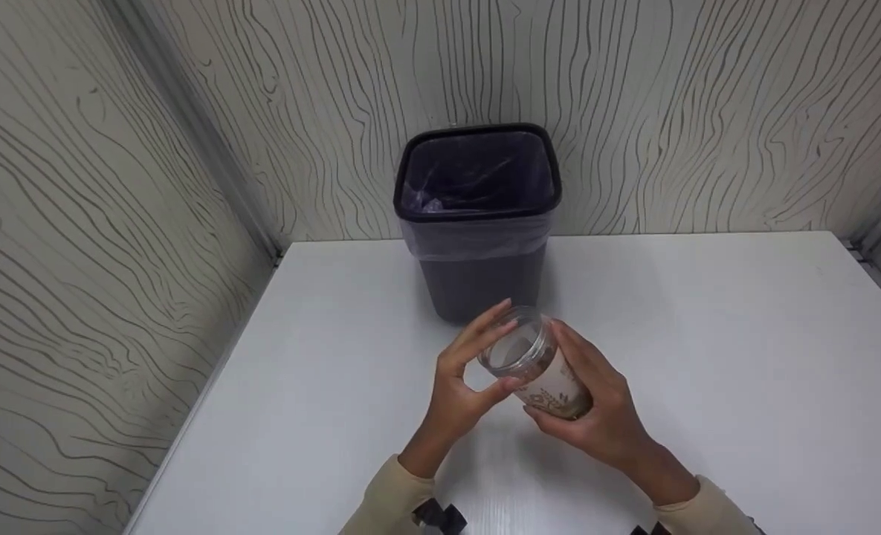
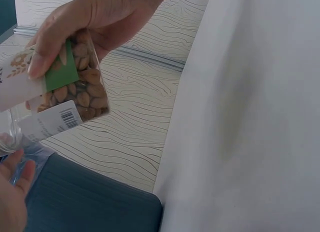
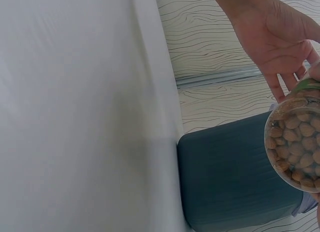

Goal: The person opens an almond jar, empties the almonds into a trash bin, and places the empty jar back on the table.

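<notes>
A clear jar (image 1: 555, 386) with a pale patterned label is tilted, its uncovered mouth toward the upper left in the head view. Almonds (image 2: 87, 94) show through its wall beside a green label patch and a barcode; the right wrist view shows more almonds (image 3: 299, 149) through the round base. My right hand (image 1: 610, 412) grips the jar's lower body, thumb below and fingers along the far side. My left hand (image 1: 461, 383) spans the mouth end, thumb at the near rim and fingers over the far rim. The jar is held above the white table (image 1: 321, 371).
A dark bin (image 1: 481, 279) with a translucent liner stands on the table just beyond the jar, near the back wall (image 1: 678, 111). A patterned side panel (image 1: 91, 260) borders the table at left.
</notes>
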Demonstrator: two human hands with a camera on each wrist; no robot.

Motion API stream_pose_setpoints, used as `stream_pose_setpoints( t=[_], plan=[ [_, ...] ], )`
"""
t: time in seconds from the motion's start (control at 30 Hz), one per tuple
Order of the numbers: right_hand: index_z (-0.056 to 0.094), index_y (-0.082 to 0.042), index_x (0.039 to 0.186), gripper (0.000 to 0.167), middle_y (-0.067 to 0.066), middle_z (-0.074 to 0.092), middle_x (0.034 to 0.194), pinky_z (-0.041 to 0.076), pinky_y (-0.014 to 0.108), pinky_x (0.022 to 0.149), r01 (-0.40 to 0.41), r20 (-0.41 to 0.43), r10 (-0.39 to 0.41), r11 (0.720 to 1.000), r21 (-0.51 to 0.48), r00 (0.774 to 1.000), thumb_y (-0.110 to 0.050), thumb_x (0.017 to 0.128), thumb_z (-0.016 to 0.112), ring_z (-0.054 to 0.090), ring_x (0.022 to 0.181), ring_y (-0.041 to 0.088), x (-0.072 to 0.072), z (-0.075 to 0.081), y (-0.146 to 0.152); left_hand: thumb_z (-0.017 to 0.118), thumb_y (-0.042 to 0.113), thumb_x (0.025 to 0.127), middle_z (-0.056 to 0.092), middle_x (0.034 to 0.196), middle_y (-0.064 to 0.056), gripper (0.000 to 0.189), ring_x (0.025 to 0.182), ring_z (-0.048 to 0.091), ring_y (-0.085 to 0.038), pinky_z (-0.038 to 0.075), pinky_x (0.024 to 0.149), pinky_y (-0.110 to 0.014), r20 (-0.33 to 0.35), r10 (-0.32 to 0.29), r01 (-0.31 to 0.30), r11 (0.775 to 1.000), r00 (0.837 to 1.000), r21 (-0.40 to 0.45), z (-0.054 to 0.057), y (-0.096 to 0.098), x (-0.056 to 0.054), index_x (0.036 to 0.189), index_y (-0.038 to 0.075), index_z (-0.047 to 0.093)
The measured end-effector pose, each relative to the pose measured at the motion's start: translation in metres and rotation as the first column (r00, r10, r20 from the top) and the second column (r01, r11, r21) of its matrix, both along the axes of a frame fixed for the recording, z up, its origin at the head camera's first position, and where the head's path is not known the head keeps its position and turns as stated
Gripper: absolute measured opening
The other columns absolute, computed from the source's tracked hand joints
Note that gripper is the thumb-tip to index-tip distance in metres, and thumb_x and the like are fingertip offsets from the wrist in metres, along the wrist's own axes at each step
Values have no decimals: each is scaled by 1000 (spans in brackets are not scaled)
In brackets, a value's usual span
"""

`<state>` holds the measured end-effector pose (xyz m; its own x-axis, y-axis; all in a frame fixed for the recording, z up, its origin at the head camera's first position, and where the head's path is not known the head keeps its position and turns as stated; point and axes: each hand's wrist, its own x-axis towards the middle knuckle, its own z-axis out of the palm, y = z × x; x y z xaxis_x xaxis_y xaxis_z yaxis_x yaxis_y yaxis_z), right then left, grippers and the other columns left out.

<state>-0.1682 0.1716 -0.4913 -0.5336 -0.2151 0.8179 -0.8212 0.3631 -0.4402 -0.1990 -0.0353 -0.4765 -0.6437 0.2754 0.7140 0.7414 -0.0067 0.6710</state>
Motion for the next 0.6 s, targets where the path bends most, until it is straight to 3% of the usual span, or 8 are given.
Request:
stream_pose_setpoints(
  t=[0.3,0.47,0.6],
  plan=[
    [43,14,145,104,28,48,148,42,22,108,-4,-9,4,1000,8,1000,-10,57,94,50,136,21,-1,0,-1,70,40,96,50,152,-14,53,140,47,-32,43,110,-49,-10,-44,44,999,999,7,2,-2,-2,140,10,62],
    [44,14,145,104,29,48,147,41,22,109,-5,-6,5,1000,-1,1000,-10,57,94,49,138,21,0,-1,0,72,37,96,52,151,-12,50,139,49,-31,40,113,-50,-1,-29,29,1000,1000,10,4,-1,1,137,9,64],
    [44,14,144,104,29,49,147,41,22,109,-6,-11,6,1000,-5,1000,-9,57,94,50,136,21,-1,-1,1,76,25,93,53,150,-12,47,139,50,-31,41,112,-51,-2,-4,4,1000,1000,19,6,1,3,136,10,65]
  ],
)
